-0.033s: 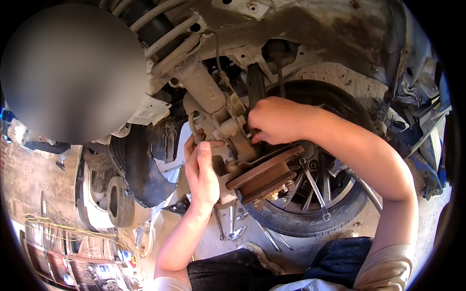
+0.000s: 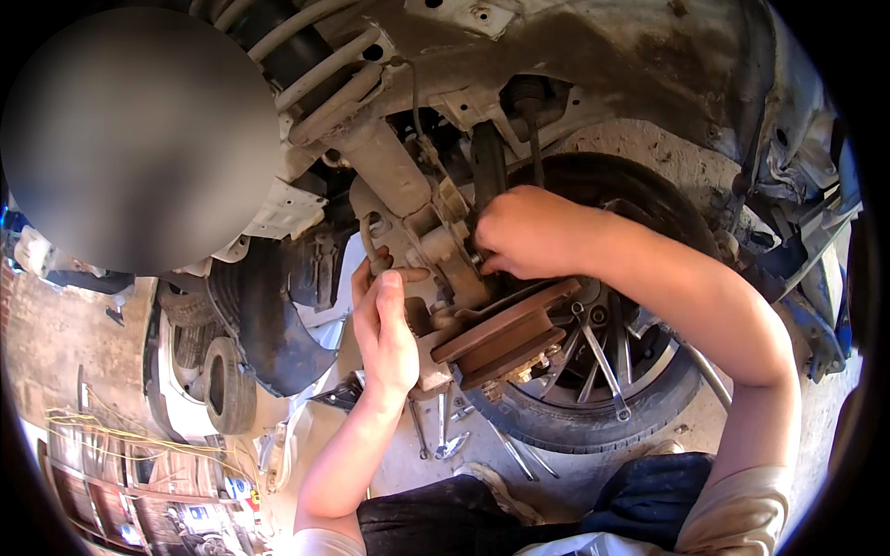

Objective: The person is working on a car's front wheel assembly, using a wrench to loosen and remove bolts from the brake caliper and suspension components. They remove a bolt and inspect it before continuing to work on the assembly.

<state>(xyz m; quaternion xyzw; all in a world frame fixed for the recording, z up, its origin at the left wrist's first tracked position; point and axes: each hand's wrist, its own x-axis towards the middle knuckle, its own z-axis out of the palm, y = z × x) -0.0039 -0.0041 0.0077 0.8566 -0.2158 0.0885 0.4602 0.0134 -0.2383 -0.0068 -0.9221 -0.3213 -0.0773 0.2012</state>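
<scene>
A car's strut (image 2: 385,162) runs down to a bolted bracket (image 2: 431,246), above a rusty brake disc (image 2: 496,343) seen edge-on. My left hand (image 2: 385,334) is raised beside the knuckle, fingers bent around the lower end of a curved metal part (image 2: 369,232); exactly what they hold is partly hidden. My right hand (image 2: 524,232) is closed at the bracket's right side, fingertips pinched at what looks like a small bolt (image 2: 478,258), mostly covered by those fingers.
A detached wheel (image 2: 663,408) lies beneath the hub, with wrenches (image 2: 603,361) on and beside it. More tools (image 2: 514,454) lie on the floor. Tyres (image 2: 230,385), a dark curved panel (image 2: 269,324) and yellow cables (image 2: 139,426) are at left. The car body (image 2: 649,74) hangs overhead.
My right hand has shifted very slightly downward at the bracket. My left hand looks unmoved.
</scene>
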